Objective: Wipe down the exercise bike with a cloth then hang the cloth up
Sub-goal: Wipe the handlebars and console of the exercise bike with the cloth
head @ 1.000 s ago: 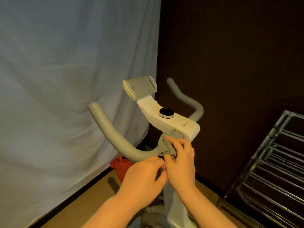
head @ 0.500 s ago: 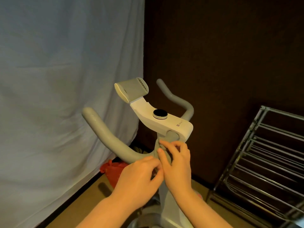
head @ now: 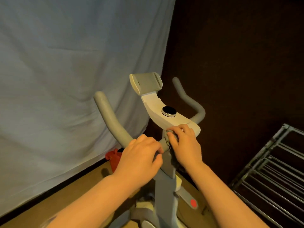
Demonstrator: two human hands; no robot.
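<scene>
A pale sheet (head: pixel 65 79) hangs as a backdrop far to the left of both hands, reaching down to the tan floor (head: pixel 69 191). Below and just left of the left hand, a red bag (head: pixel 113 157) sits on the floor at the foot of that sheet. Up and to the left of the left hand rises the grey left handlebar (head: pixel 110 117) of the exercise bike (head: pixel 164 178).

The left hand (head: pixel 139 160) wraps around the lower end of that handlebar where it meets the stem, fingers curled over the bar and knuckles up. Just beside it, nearly touching, the right hand (head: pixel 185 145) presses a dark grey cloth (head: pixel 172 140) against the joint under the white console (head: pixel 166 111); its fingers are bent over the bunched cloth, holding it, and a dark edge of fabric trails down below the palm along the stem. Directly above the right hand, the console carries a round black dial (head: pixel 169 111) and, higher, a grey device holder (head: pixel 146 83). The right handlebar (head: pixel 189 102) curves up behind the right hand, against the dark wall (head: pixel 238 63). Well to the right of the right hand and lower stands a metal drying rack (head: pixel 276 175).
</scene>
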